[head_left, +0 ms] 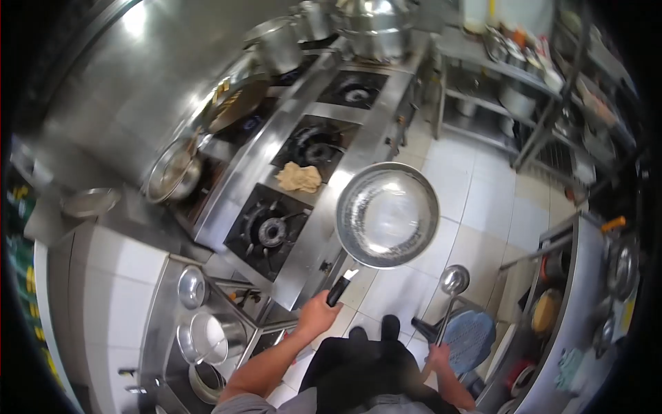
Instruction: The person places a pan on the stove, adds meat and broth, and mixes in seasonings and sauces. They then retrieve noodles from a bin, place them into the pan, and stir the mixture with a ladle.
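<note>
My left hand (318,314) is closed around the black handle of a frying pan (389,217). The pan is held out over the floor beside the stove, its inside facing up, with a shiny, scuffed surface. Lower on the right, my right hand (437,357) grips the long handle of a metal ladle (454,279); its bowl points away from me. A crumpled tan cloth (298,177) lies on the stove between two burners, left of the pan.
The gas stove (314,241) runs along the left, with a large steamer pot (376,27) at its far end. Metal bowls (193,286) stand on the near-left counter. A blue stool (472,338) is by my right hand. Steel shelving (483,117) stands at the back right.
</note>
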The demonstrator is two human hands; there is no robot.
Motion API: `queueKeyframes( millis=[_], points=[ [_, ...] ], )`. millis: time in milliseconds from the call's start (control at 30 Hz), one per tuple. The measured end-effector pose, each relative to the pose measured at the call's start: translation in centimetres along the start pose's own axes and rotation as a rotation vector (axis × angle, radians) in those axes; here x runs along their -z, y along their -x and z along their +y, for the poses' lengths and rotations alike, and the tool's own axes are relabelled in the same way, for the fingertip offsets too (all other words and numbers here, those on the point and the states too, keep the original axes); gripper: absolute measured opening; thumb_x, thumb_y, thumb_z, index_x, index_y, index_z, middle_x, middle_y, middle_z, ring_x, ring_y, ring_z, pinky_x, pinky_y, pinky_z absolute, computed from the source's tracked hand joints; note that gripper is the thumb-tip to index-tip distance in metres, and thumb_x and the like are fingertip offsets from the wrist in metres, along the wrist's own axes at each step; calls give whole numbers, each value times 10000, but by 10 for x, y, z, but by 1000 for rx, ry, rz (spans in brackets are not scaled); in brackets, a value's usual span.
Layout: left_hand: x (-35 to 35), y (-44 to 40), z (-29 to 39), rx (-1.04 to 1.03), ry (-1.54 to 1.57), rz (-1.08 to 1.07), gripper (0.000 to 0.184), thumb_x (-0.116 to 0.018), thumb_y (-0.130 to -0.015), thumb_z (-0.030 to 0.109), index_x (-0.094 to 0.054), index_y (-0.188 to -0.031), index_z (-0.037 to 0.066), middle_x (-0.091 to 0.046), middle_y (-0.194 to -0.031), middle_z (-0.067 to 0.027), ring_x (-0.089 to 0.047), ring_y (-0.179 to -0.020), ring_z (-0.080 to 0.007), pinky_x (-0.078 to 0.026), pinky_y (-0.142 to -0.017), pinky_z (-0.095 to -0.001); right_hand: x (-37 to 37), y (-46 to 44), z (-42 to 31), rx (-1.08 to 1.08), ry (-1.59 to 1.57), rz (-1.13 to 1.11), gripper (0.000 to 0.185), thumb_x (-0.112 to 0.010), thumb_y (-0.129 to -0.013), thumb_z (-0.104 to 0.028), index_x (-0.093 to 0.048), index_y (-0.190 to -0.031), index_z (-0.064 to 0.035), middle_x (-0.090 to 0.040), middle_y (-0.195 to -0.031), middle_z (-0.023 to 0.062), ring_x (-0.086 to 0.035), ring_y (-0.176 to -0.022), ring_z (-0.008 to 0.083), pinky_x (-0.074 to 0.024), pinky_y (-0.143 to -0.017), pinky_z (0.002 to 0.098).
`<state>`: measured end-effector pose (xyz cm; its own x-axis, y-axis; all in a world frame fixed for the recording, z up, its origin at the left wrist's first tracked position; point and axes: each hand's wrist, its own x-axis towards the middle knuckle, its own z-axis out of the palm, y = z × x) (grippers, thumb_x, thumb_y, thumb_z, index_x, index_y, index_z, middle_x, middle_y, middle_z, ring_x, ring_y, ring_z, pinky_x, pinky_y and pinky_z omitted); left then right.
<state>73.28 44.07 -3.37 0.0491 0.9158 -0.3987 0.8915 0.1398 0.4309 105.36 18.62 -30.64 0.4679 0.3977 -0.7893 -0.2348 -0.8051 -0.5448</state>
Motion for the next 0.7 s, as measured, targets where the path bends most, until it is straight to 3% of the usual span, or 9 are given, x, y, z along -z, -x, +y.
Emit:
queueKeyframes(
  millis=[67, 100, 200, 300, 367, 467, 567, 600, 700],
  points=[
    [22, 6, -23, 78, 58, 109, 371, -716, -831, 331, -650, -1040, 31, -708, -908, -249, -683, -903, -448, -537, -794, -528, 4, 17, -9, 8, -9, -30, 234, -623, -817, -33, -478, -986, 37, -518, -726, 141, -543, -419, 277, -493, -348, 410],
    [30, 9, -34, 111, 111, 140, 359, -691, -822, 284, -642, -1052, 13, -704, -929, -265, -677, -931, -458, -532, -821, -527, 11, 29, -17, 345, 165, -152, 227, -620, -814, -29, -481, -980, 38, -518, -721, 140, -538, -412, 269, -484, -343, 403],
    [45, 20, -68, 208, 181, 219, 352, -674, -819, 268, -639, -1062, 15, -700, -960, -275, -669, -963, -464, -524, -849, -529, 1, 69, -97, 293, 204, -111, 145, -608, -801, -24, -506, -889, 29, -517, -675, 116, -533, -399, 242, -463, -338, 384],
    [35, 17, -109, 265, 270, 285, 370, -673, -813, 265, -630, -1051, -16, -693, -986, -290, -657, -990, -479, -514, -869, -530, -7, 94, -155, 577, 341, -85, 97, -596, -801, -37, -509, -795, 6, -518, -622, 90, -550, -409, 226, -471, -354, 383],
    [26, 10, -129, 301, 313, 290, 379, -671, -810, 262, -627, -1048, -29, -691, -985, -296, -652, -997, -485, -512, -875, -529, -19, 103, -199, 593, 369, -93, 99, -598, -808, -59, -521, -790, 0, -543, -606, 90, -570, -415, 218, -495, -388, 382],
    [35, 2, -132, 311, 327, 400, 333, -692, -815, 234, -602, -994, -32, -703, -900, -257, -702, -857, -424, -545, -771, -501, -43, 92, -255, 517, 311, -122, 103, -605, -815, -70, -524, -794, -9, -548, -601, 87, -587, -417, 217, -508, -405, 375],
    [61, -19, -128, 375, 875, 144, 235, -719, -864, 160, -527, -934, 44, -642, -769, -115, -647, -597, -214, -540, -555, -374, -87, 75, -347, 587, 293, -263, 93, -598, -839, -69, -521, -833, -18, -537, -609, 74, -588, -417, 216, -492, -393, 369],
    [58, -29, -134, 393, 889, 148, 235, -719, -864, 160, -527, -934, 44, -642, -769, -115, -647, -597, -214, -540, -555, -374, -101, 70, -372, 592, 295, -308, 85, -594, -848, -69, -528, -854, -16, -538, -612, 73, -583, -415, 211, -486, -390, 367],
    [49, -57, -133, 408, 1610, -9, 216, -681, -930, 123, -507, -1022, 34, -617, -759, -115, -657, -638, -259, -564, -570, -400, -140, 36, -450, 611, 362, -427, 82, -587, -861, -73, -529, -880, -18, -538, -614, 65, -563, -406, 206, -477, -386, 360]
  ],
)
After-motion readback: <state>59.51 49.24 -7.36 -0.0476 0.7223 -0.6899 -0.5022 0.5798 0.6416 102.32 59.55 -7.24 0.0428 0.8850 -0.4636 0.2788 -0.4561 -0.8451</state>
